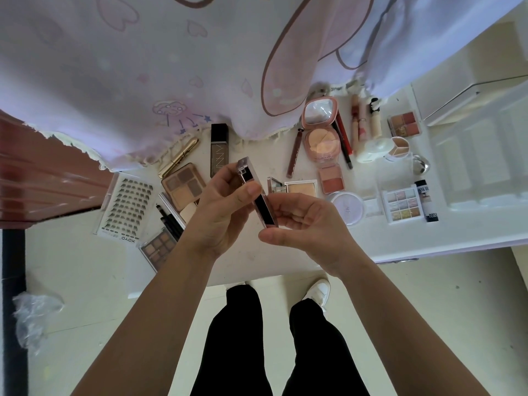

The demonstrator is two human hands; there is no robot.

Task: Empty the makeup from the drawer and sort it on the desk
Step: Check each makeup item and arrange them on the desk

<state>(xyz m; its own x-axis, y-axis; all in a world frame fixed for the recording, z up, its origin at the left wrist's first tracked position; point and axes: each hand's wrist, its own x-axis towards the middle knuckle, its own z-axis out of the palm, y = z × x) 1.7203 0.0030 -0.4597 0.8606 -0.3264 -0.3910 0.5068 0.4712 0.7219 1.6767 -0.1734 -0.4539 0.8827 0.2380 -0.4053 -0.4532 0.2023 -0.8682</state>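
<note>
Both my hands hold a slim rectangular compact with a clear case and a dark inner face, raised edge-on above the white desk. My left hand grips its upper part with thumb and fingers. My right hand pinches its lower end. Makeup lies spread on the desk: a brown eyeshadow palette, a false-lash card, a small brown palette, a dark foundation bottle, a pink open powder compact, a blush duo and a pastel palette.
A lilac printed curtain hangs over the desk's far side. A clear organiser box stands at the right. Lip tubes and pencils lie among the makeup. Below are the floor, my legs and a crumpled plastic bag.
</note>
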